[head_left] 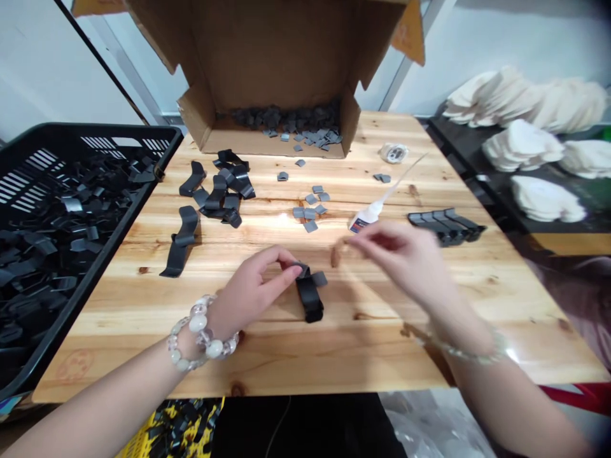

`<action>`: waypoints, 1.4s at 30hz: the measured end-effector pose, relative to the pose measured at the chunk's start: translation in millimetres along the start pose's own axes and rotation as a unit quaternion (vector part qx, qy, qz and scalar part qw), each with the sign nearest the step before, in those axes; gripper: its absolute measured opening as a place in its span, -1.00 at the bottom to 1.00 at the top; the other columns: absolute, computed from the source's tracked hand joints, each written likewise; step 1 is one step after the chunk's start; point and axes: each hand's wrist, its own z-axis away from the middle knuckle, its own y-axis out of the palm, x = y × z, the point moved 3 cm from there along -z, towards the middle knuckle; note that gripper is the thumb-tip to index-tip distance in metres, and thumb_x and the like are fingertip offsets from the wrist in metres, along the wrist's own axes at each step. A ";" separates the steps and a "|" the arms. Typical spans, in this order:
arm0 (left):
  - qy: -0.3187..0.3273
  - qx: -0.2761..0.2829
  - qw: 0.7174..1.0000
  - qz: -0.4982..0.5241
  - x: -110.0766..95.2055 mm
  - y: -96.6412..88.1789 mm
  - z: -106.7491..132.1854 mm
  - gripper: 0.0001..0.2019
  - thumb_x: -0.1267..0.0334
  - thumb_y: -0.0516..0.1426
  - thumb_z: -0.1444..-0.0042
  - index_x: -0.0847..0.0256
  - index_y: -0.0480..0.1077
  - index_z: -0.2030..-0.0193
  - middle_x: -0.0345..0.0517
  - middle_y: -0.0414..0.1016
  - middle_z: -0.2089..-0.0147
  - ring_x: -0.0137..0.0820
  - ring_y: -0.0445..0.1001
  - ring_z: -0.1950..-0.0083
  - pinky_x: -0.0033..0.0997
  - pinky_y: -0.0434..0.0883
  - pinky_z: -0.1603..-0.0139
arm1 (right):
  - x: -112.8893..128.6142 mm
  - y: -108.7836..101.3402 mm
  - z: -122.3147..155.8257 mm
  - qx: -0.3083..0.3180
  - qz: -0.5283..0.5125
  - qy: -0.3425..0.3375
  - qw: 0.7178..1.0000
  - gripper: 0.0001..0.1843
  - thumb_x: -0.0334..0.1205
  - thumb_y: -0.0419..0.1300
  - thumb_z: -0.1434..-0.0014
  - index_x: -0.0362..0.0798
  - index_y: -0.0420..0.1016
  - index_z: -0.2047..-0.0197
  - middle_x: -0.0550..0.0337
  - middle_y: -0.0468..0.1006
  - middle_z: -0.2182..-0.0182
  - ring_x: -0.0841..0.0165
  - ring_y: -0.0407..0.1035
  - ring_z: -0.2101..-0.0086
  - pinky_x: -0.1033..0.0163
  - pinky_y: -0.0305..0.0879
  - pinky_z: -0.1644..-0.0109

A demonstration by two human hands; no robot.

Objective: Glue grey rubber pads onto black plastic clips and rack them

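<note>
My left hand (252, 292) pinches the upper end of a black rubbery strip (310, 299) lying on the wooden table (382, 318). A small grey square pad (319, 278) sits against the strip's top end, partly under my fingertips. My right hand (396, 254) hangs above the table to the right of the strip, thumb and fingers pinched together, slightly blurred, with nothing visible between them. A white glue bottle (367, 216) with a long thin nozzle lies just beyond it.
Loose grey pads (308, 207) and black strips (188, 242) lie on the table. A cardboard box (277, 76) holding more pads stands at the far edge. A black crate (71, 191) of strips sits left, a row of black clips (446, 226) right, white foam pieces (525, 108) beyond.
</note>
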 end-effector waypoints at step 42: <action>0.209 0.197 0.926 -0.243 -15.8 19.9 26.8 -0.92 0.27 0.02 -0.24 0.16 0.22 0.29 -0.30 0.53 -0.03 -0.47 0.55 0.25 -0.40 0.33 0.33 | -35.4 -14.1 -33.3 -0.113 -0.311 0.048 0.942 -0.61 0.09 0.18 -0.13 0.06 0.13 0.49 0.32 0.04 0.65 0.46 -0.14 0.65 0.25 -0.20 0.56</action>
